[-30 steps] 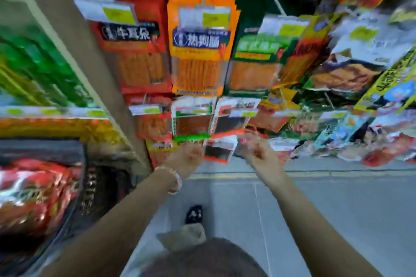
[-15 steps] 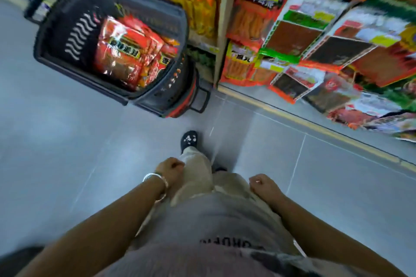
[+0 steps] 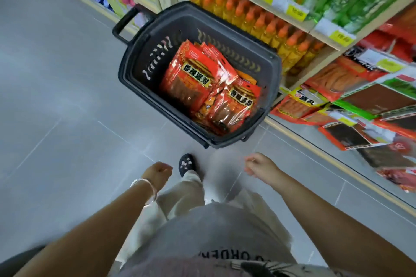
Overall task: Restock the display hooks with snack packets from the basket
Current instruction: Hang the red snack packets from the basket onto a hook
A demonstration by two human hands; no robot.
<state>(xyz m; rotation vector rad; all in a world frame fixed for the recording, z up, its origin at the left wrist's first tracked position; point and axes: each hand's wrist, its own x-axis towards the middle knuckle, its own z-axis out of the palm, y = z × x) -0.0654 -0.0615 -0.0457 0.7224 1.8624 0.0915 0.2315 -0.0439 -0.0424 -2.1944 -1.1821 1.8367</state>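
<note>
Head camera: a person is standing in a shop aisle, looking down at a dark basket (image 3: 135, 49) sitting on the grey floor (image 3: 67, 119) at centre frame.
Stock: red snack packets (image 3: 193, 81) are lying face up in a loose stack inside the basket, filling its right-hand half.
Top packet: its long axis is running from upper right to lower left of the frame, the header end pointing up and slightly right, away from the person; the clear window end is facing the lower left.
Second packet: another red packet (image 3: 236, 105) is lying lower right of the first, tilted much the same way.
Left hand: the left hand (image 3: 158, 174), a bracelet (image 3: 146, 183) on its wrist, is hanging at lower centre with fingers loosely curled under, holding nothing.
Right hand: the right hand (image 3: 258, 164) is reaching forward just below the basket's near corner, fingers loosely bent and blurred, gripping nothing.
Display: hanging packets (image 3: 360, 105) are crowding the right edge of the frame; the hooks themselves are too blurred to make out.
Progress: restocking is looking partly done, judging by the filled display, yet a good stack is waiting in the basket.
Step in hand: the person is probably heading for another pick-up.
</note>
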